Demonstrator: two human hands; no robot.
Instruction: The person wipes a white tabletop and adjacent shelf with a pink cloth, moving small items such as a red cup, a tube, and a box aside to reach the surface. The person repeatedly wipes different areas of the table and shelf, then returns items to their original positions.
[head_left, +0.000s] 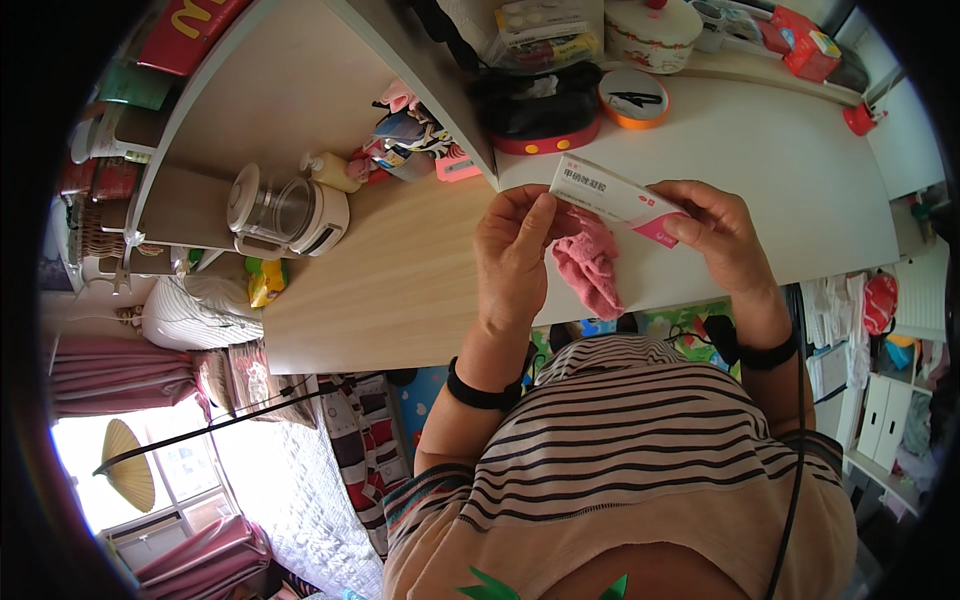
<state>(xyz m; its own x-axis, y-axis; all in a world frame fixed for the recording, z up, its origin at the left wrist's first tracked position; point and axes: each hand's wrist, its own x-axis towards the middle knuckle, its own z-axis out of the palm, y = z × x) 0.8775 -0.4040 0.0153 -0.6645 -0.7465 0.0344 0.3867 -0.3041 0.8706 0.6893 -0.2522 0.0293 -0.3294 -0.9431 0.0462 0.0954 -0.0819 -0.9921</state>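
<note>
A white and pink medicine carton bearing printed writing is held up in front of me, tilted down to the right. My left hand pinches its left end between thumb and fingers. At the other end, my right hand grips the pink corner, thumb on the printed face. Below the carton a crumpled pink cloth lies on the white desktop, close to its front edge. My left hand partly covers the cloth's upper left side.
A black and red case and a round orange-rimmed dish stand at the back beside an upright divider. On the wood-toned surface to the left are a glass kettle on its base and a pump bottle. A dark cable hangs past my right arm.
</note>
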